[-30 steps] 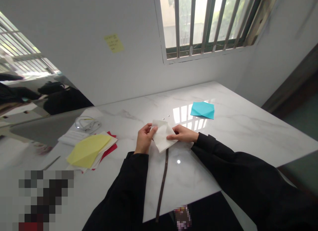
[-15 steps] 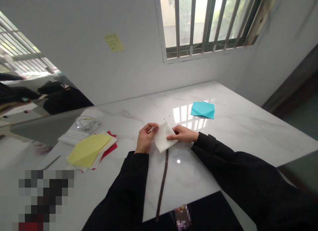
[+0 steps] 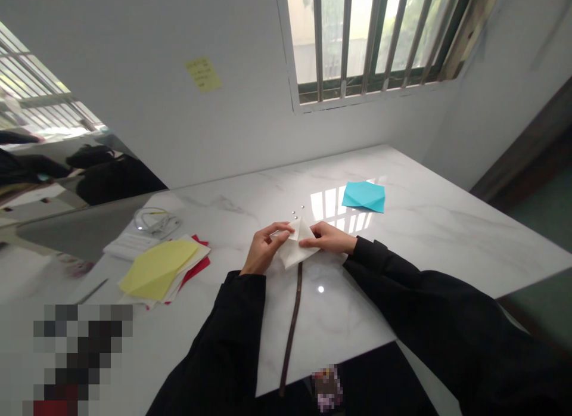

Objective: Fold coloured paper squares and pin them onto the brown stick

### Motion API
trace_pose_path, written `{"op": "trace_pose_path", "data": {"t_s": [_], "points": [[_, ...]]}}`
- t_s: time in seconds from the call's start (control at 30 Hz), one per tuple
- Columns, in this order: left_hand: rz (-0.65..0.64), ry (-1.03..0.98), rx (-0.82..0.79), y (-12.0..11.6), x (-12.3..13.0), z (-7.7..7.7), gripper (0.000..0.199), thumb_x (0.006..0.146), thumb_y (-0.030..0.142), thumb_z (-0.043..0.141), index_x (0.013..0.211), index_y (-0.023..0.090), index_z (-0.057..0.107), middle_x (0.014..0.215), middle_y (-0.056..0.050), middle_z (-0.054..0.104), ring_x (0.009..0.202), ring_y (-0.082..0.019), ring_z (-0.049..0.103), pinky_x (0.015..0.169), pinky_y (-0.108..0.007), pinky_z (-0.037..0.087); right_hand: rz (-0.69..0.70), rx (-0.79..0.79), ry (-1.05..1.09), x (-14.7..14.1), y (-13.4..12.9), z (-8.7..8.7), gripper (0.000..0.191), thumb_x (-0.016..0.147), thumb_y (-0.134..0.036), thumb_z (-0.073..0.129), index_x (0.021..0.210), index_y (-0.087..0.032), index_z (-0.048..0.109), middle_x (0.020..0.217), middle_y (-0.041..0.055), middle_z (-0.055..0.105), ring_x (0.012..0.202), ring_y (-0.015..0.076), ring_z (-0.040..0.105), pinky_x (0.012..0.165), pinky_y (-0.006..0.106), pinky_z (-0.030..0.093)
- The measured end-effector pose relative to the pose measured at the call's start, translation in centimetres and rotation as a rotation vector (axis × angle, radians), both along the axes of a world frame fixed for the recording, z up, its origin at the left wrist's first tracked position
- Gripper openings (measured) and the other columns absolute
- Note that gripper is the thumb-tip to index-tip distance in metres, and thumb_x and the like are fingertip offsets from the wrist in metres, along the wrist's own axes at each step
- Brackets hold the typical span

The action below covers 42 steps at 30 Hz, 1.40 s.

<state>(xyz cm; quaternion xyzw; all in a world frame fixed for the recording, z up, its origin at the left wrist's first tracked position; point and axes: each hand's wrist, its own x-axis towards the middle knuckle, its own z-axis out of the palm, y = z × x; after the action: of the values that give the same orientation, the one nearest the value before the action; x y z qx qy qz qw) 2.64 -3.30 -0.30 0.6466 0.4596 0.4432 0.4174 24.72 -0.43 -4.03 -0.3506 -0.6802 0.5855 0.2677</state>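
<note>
A piece of white paper (image 3: 292,252) with creases is held up between both hands over the marble-patterned table. My left hand (image 3: 267,247) pinches its left corner, which is folded inward, between thumb and fingers. On the right side, my right hand (image 3: 329,238) grips the paper with the thumb on top and the fingers partly hidden behind. A thin dark brown strip (image 3: 292,326) runs from below the paper toward the near table edge. Several tiny shiny beads (image 3: 295,217) lie just beyond the paper.
A folded blue paper (image 3: 364,196) lies at the back right. Yellow paper (image 3: 158,269) tops white and red sheets on the left, near a coiled white cable (image 3: 156,222). A yellow note (image 3: 204,74) is on the wall beside the barred window.
My left hand has moved slightly right, carrying the left corner of the white paper inward over the sheet. My right hand has stayed nearly in place.
</note>
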Motion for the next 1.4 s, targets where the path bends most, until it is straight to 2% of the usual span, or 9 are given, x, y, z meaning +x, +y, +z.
{"op": "trace_pose_path", "data": {"t_s": [0.13,0.23,0.33,0.47,0.63,1.0,1.13,1.3,1.4], "points": [[0.008,-0.013,-0.084,0.2,0.0,-0.5,0.042,0.077,0.048,0.083,0.104,0.017,0.077,0.108,-0.009,0.077,0.077,-0.020,0.069,0.062,-0.026,0.050,0.002,-0.007,0.028,0.0,-0.1,0.2,0.056,0.076,-0.063,0.079,0.092,-0.010,0.071,0.069,-0.0013,0.058,0.060,0.0101,0.045,0.055,0.024,0.031],[-0.034,-0.073,-0.113,0.3,0.1,-0.8,0.062,0.075,0.041,0.086,0.130,0.021,0.068,0.112,-0.007,0.076,0.080,-0.020,0.071,0.068,-0.026,0.054,0.004,-0.013,0.022,0.0,-0.1,0.1,0.058,0.076,-0.065,0.079,0.092,-0.010,0.071,0.067,-0.0021,0.057,0.058,0.0099,0.044,0.053,0.024,0.030],[-0.040,-0.143,-0.178,0.5,0.0,-1.1,0.079,0.072,0.038,0.088,0.144,0.024,0.056,0.105,-0.005,0.076,0.074,-0.018,0.070,0.068,-0.027,0.055,0.006,-0.006,0.006,0.0,-0.1,0.1,0.058,0.075,-0.066,0.079,0.091,-0.011,0.071,0.065,-0.0029,0.055,0.057,0.0096,0.043,0.053,0.024,0.030],[-0.052,-0.227,-0.294,0.5,0.1,-1.5,0.068,0.066,0.037,0.092,0.125,0.020,0.062,0.083,0.000,0.072,0.064,-0.015,0.064,0.059,-0.023,0.048,-0.007,-0.017,0.023,0.0,-0.1,0.2,0.058,0.074,-0.065,0.080,0.090,-0.010,0.070,0.065,-0.0027,0.055,0.057,0.0096,0.044,0.052,0.024,0.031],[-0.061,-0.273,-0.315,0.5,0.4,-1.8,0.050,0.064,0.037,0.093,0.101,0.017,0.064,0.079,0.001,0.069,0.067,-0.014,0.062,0.062,-0.022,0.047,-0.013,-0.026,0.056,-0.1,-0.1,0.1,0.056,0.071,-0.063,0.083,0.088,-0.011,0.070,0.065,-0.0027,0.055,0.057,0.0095,0.043,0.052,0.023,0.029],[-0.058,-0.234,-0.305,0.5,0.7,-2.2,0.046,0.064,0.035,0.093,0.098,0.017,0.068,0.080,0.000,0.071,0.070,-0.016,0.063,0.065,-0.024,0.049,-0.139,0.101,0.056,-0.6,-0.8,0.3,0.058,0.082,-0.065,0.074,0.090,-0.008,0.076,0.073,0.0027,0.066,0.065,0.0132,0.053,0.058,0.025,0.036],[-0.069,-0.301,-0.350,0.5,0.7,-2.0,0.046,0.065,0.037,0.093,0.100,0.016,0.071,0.082,-0.002,0.073,0.071,-0.017,0.066,0.066,-0.026,0.051,-0.184,0.047,0.103,-0.7,-0.9,0.5,0.054,0.080,-0.060,0.078,0.095,-0.008,0.078,0.079,0.0052,0.072,0.069,0.0156,0.059,0.061,0.025,0.041],[-0.047,-0.378,-0.374,0.5,0.3,-1.1,0.047,0.067,0.042,0.090,0.103,0.014,0.076,0.098,-0.009,0.078,0.087,-0.024,0.072,0.077,-0.032,0.056,-0.272,-0.080,0.218,-0.7,-0.6,0.3,0.049,0.077,-0.053,0.082,0.101,-0.010,0.078,0.089,0.0079,0.076,0.072,0.0168,0.064,0.065,0.026,0.047],[-0.025,-0.389,-0.373,0.5,0.2,-0.8,0.046,0.069,0.043,0.089,0.101,0.014,0.077,0.100,-0.010,0.078,0.090,-0.025,0.074,0.076,-0.032,0.057,-0.294,-0.104,0.246,-0.6,-0.5,0.4,0.049,0.078,-0.052,0.082,0.103,-0.010,0.078,0.089,0.0077,0.076,0.072,0.0164,0.065,0.065,0.026,0.048]]}}
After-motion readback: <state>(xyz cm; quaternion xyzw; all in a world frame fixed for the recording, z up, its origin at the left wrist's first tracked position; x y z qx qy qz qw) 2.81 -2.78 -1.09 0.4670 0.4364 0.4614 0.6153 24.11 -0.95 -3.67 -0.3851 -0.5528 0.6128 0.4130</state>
